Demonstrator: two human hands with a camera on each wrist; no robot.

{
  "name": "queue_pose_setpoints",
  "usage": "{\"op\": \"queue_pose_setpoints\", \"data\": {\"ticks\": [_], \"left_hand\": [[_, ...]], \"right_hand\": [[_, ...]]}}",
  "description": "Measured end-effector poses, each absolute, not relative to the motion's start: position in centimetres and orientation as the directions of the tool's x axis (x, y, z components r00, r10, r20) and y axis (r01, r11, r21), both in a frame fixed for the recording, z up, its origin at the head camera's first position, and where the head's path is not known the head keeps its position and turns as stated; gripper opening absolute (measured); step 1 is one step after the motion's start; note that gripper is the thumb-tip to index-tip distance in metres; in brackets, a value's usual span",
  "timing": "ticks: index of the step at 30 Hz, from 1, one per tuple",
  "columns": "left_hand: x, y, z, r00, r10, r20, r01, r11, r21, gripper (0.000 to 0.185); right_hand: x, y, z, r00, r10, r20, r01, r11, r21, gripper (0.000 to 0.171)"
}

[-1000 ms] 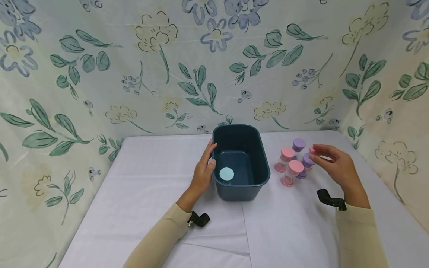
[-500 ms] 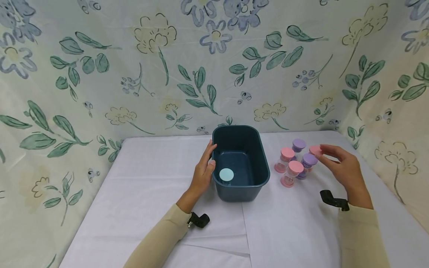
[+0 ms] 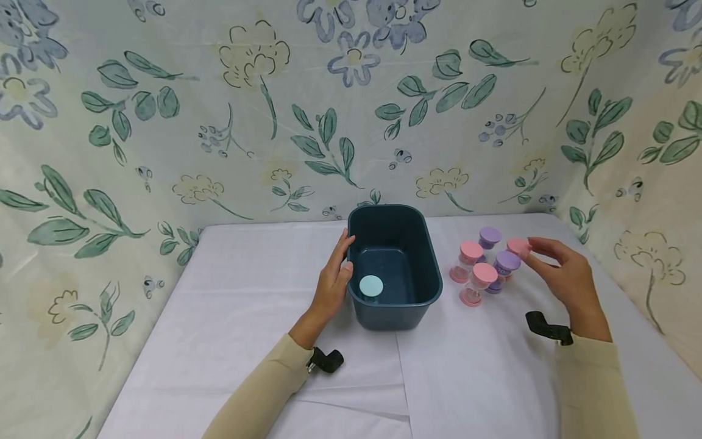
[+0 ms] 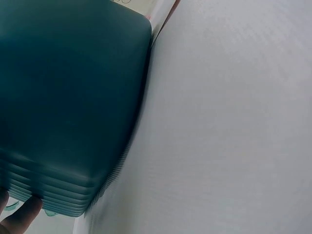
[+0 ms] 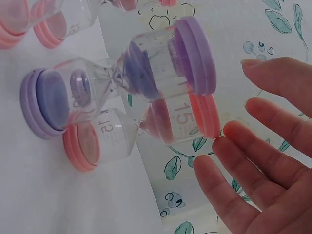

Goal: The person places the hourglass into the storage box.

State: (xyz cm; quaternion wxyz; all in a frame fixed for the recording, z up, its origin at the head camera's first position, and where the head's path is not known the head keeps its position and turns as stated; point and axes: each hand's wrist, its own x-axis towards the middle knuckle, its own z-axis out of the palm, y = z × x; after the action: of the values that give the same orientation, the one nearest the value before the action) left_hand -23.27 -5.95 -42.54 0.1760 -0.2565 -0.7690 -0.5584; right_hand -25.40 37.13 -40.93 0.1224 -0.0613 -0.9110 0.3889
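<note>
White tabletop (image 3: 247, 292): rightmost pink hourglass (image 5: 158, 119) at fingertips (image 5: 233, 129) of the right hand (image 3: 567, 274), grip spread; left hand (image 3: 331, 280), fingers extended, against bin (image 3: 395, 317).

White-clothed table (image 3: 263, 292): dark teal bin (image 3: 392, 318), three pink hourglasses (image 3: 484, 274), two purple hourglasses (image 3: 507, 261), upright

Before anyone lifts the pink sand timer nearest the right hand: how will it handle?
The pink sand timer is probably stiff but fragile: its clear bulbs pinch to a thin waist. Standing upright on a narrow base, it could tip if nudged, perhaps into the purple sand timer close beside it. Its round ends suggest it may roll if toppled.
</note>
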Motion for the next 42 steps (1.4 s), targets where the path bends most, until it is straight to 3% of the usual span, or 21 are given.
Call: {"op": "queue_pose_setpoints", "data": {"ticks": [34, 42], "left_hand": [[-23.4, -6.1, -42.4, -0.808, 0.196, 0.556, 0.589, 0.249, 0.769, 0.051], [-24.7, -6.1, -44.5, -0.797, 0.194, 0.572, 0.604, 0.227, 0.764, 0.05]], "right_hand": [[-27.4, 37.9, -43.3, -0.968, 0.238, 0.077, 0.086, 0.607, -0.79, 0.078], [-27.6, 37.7, -43.7, -0.97, 0.24, 0.031, 0.119, 0.584, -0.803, 0.08]]}}
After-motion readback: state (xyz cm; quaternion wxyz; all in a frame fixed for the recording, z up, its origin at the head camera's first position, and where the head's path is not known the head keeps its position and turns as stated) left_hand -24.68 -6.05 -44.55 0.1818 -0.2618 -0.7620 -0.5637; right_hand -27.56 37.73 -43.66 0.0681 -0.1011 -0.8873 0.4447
